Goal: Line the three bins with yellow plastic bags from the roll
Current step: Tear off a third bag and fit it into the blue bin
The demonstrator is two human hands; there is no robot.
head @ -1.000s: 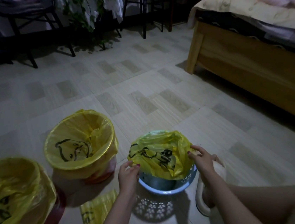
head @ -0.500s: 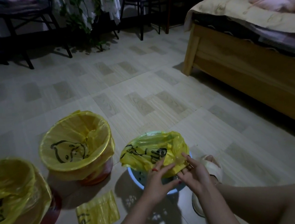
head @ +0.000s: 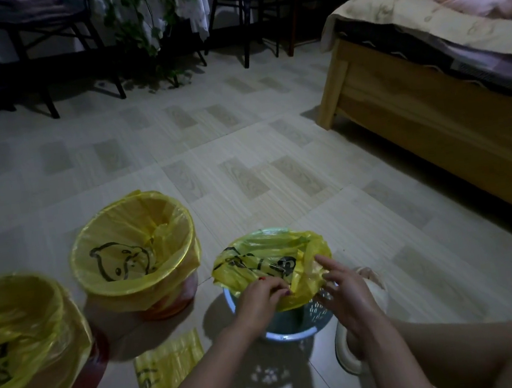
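we look from head height, forward and down; hands [head: 308,296] close below, floor [head: 243,150] stretching ahead

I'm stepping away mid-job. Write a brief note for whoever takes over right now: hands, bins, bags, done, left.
Left hand: pinches the near edge of the third bag.
Right hand: open, fingers on that bag's right side.
Two red bins: far-left bin and middle bin are lined, bags folded over the rims.
Blue bin: bag lies crumpled across its top, not opened or pushed in.
Spare bags lie flat on the floor beside the left arm.
Left to do: open the third bag, push it in, fold it over the blue bin's rim.
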